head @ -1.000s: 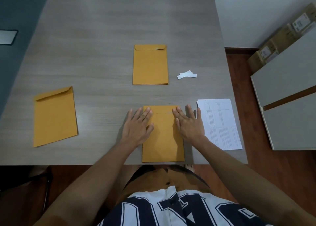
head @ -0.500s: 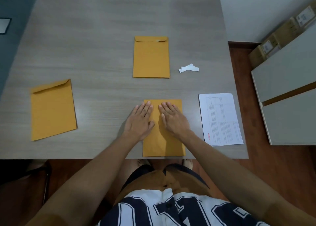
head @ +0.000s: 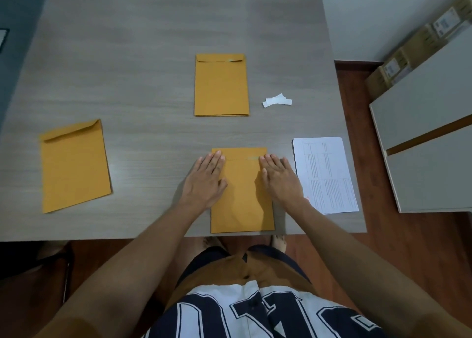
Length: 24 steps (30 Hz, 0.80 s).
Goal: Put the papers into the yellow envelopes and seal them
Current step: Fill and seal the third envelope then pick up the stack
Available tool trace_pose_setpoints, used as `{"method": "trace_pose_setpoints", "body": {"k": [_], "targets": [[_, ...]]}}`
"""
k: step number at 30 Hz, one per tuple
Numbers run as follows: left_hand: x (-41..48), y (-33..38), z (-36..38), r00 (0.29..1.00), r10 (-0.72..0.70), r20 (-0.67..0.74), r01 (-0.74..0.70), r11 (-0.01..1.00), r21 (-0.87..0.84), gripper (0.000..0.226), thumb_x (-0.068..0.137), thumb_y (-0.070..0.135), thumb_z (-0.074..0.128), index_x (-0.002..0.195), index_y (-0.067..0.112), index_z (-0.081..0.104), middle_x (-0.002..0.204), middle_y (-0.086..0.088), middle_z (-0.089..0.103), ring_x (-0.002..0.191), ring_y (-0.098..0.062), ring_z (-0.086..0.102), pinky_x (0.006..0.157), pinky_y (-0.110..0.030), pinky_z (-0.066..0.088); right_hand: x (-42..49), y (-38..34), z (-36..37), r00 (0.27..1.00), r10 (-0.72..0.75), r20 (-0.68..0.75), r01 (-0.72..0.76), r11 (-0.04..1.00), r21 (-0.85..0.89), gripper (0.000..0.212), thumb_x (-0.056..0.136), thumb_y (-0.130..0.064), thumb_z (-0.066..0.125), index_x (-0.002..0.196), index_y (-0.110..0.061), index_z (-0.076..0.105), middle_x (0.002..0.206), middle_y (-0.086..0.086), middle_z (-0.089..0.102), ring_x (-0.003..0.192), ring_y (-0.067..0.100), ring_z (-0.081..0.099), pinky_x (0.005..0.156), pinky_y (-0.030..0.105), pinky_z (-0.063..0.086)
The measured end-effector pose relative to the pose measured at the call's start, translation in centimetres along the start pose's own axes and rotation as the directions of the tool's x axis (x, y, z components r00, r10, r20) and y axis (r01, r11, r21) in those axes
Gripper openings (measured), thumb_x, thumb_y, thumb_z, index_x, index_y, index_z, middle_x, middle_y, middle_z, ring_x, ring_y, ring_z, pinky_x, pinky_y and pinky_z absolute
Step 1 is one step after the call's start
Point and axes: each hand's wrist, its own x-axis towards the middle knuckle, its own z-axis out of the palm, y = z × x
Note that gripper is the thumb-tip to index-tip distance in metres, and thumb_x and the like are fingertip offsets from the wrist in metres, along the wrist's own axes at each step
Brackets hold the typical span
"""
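A yellow envelope (head: 242,197) lies at the table's near edge with its flap folded down. My left hand (head: 207,179) presses flat on its left side, fingers straight. My right hand (head: 279,178) presses flat on its right side, fingertips at the flap. To the right a stack of printed white papers (head: 325,174) lies on the table. A stack of yellow envelopes (head: 221,86) sits farther back in the middle. Another yellow envelope (head: 74,165) lies tilted at the left.
The grey wooden table (head: 153,56) has white paper strips (head: 277,100) right of the far stack. White cabinets (head: 431,138) stand to the right, with cardboard boxes (head: 419,43) behind them. A chair (head: 33,261) is under the table's left end.
My right hand slid from the envelope's right side to the middle and back out to the right along the flap. My left hand stayed pressed on the left side.
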Motion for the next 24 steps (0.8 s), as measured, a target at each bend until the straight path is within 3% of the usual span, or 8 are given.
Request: {"method": "trace_pose_setpoints", "body": {"k": [3, 5, 7, 9, 11, 15, 21, 24], "targets": [[0.3, -0.5, -0.4, 1.0, -0.002, -0.016, 0.001, 0.996, -0.088, 0.059, 0.105, 0.04, 0.022, 0.157, 0.015, 0.008, 0.165, 0.0, 0.002, 0.152, -0.014, 0.0, 0.124, -0.033, 0.004, 0.7, -0.1, -1.0, 0.998, 0.021, -0.053, -0.022, 1.0, -0.019, 0.049, 0.105, -0.031, 0.022, 0.147, -0.015, 0.04, 0.149, 0.006, 0.045, 0.142, 0.025, 0.033, 0.118, 0.038, 0.021], [0.7, -0.3, -0.8, 0.997, -0.033, -0.071, 0.021, 0.987, -0.162, 0.055, 0.104, 0.036, 0.031, 0.154, 0.012, 0.026, 0.163, -0.003, 0.019, 0.15, -0.018, 0.017, 0.121, -0.034, 0.018, 1.4, -0.2, -1.8, 0.994, 0.055, -0.096, -0.051, 0.998, 0.046, 0.041, 0.104, -0.035, 0.03, 0.129, -0.016, 0.057, 0.12, 0.009, 0.06, 0.119, 0.027, 0.054, 0.096, 0.034, 0.04], [1.5, -0.2, -1.5, 0.985, -0.083, -0.148, 0.046, 0.969, -0.241, 0.045, 0.102, 0.033, 0.041, 0.14, 0.01, 0.048, 0.148, -0.009, 0.045, 0.135, -0.025, 0.041, 0.109, -0.037, 0.037, 2.1, -0.5, -2.7, 0.984, 0.135, -0.114, -0.122, 0.986, 0.11, 0.039, 0.102, -0.041, 0.041, 0.11, -0.016, 0.069, 0.093, 0.006, 0.064, 0.091, 0.025, 0.063, 0.072, 0.029, 0.042], [2.7, -0.2, -2.4, 0.968, -0.14, -0.209, 0.067, 0.943, -0.325, 0.035, 0.1, 0.032, 0.05, 0.126, 0.01, 0.057, 0.127, -0.009, 0.057, 0.117, -0.028, 0.051, 0.094, -0.039, 0.046, 2.8, -0.7, -3.4, 0.971, 0.179, -0.161, -0.158, 0.978, 0.139, 0.04, 0.097, -0.046, 0.053, 0.097, -0.012, 0.074, 0.085, 0.008, 0.069, 0.079, 0.025, 0.064, 0.066, 0.031, 0.049], [4.0, -0.3, -3.1, 0.964, -0.182, -0.192, 0.094, 0.914, -0.395, 0.036, 0.097, 0.032, 0.058, 0.125, 0.01, 0.057, 0.121, -0.011, 0.055, 0.114, -0.03, 0.05, 0.09, -0.038, 0.045, 3.5, -0.6, -3.9, 0.959, 0.213, -0.185, -0.177, 0.965, 0.192, 0.041, 0.09, -0.048, 0.063, 0.095, -0.009, 0.073, 0.087, 0.012, 0.068, 0.081, 0.027, 0.063, 0.071, 0.036, 0.054], [5.6, -0.3, -3.7, 0.964, -0.243, -0.111, 0.191, 0.918, -0.347, 0.044, 0.09, 0.038, 0.066, 0.125, 0.013, 0.056, 0.12, -0.01, 0.05, 0.113, -0.028, 0.044, 0.084, -0.032, 0.036, 4.4, -0.4, -4.1, 0.983, 0.166, -0.082, -0.138, 0.952, 0.272, 0.048, 0.087, -0.045, 0.068, 0.127, -0.021, 0.06, 0.118, 0.01, 0.055, 0.111, 0.026, 0.051, 0.092, 0.038, 0.047], [5.9, -0.9, -3.9, 0.964, -0.267, 0.011, 0.247, 0.875, -0.417, 0.052, 0.078, 0.037, 0.08, 0.116, 0.014, 0.052, 0.119, -0.009, 0.054, 0.112, -0.029, 0.047, 0.092, -0.04, 0.044, 5.4, 0.5, -3.6, 0.993, 0.108, -0.057, -0.084, 0.944, 0.32, 0.045, 0.082, -0.042, 0.074, 0.121, -0.021, 0.063, 0.119, 0.004, 0.048, 0.112, 0.022, 0.047, 0.095, 0.034, 0.045], [6.2, -0.9, -4.7, 0.961, -0.257, 0.097, 0.274, 0.869, -0.411, 0.04, 0.076, 0.037, 0.083, 0.094, 0.015, 0.056, 0.109, -0.009, 0.059, 0.103, -0.029, 0.052, 0.086, -0.042, 0.048, 6.4, 1.2, -4.3, 0.996, 0.086, 0.024, -0.088, 0.918, 0.387, 0.047, 0.074, -0.036, 0.083, 0.113, -0.019, 0.064, 0.118, 0.003, 0.049, 0.113, 0.021, 0.046, 0.095, 0.034, 0.045]]}}
